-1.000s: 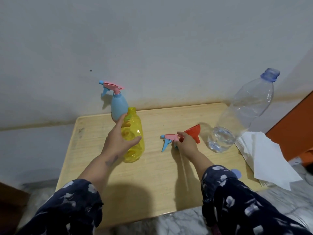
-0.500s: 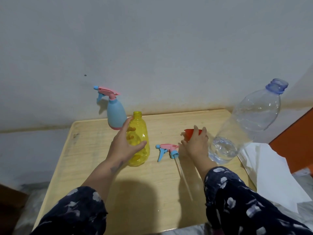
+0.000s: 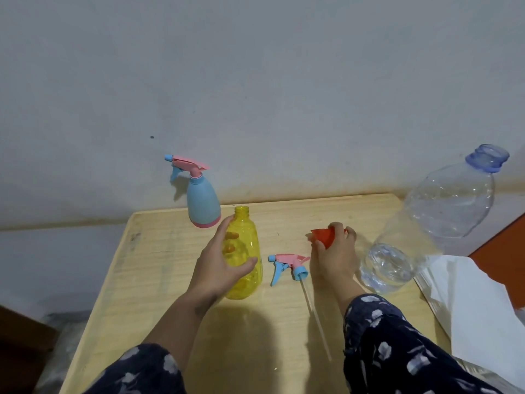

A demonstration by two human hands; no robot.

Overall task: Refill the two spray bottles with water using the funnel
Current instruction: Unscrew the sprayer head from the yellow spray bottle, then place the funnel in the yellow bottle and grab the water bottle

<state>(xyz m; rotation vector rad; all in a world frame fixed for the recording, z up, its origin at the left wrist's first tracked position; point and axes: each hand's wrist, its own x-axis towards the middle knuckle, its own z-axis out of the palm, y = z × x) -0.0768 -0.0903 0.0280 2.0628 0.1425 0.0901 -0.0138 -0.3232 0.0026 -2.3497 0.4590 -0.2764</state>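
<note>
A yellow spray bottle (image 3: 247, 245) stands upright and uncapped near the middle of the wooden table (image 3: 147, 280); my left hand (image 3: 220, 263) is wrapped around its body. Its pink and blue spray head (image 3: 287, 264), with a long clear tube, lies flat on the table just right of it. My right hand (image 3: 333, 255) grips a red funnel (image 3: 324, 237) a little beyond the spray head. A blue spray bottle (image 3: 202, 203) with its pink trigger head on stands at the back by the wall. A large clear water bottle (image 3: 420, 231), open and holding a little water, stands at the right.
White paper sheets (image 3: 468, 302) lie at the table's right edge, beside an orange surface (image 3: 508, 245). A grey wall rises right behind the table. Marble floor shows at the lower left.
My right hand let go of the spray head, which now lies on the table, and closed on the red funnel. The left hand stayed on the yellow bottle.
</note>
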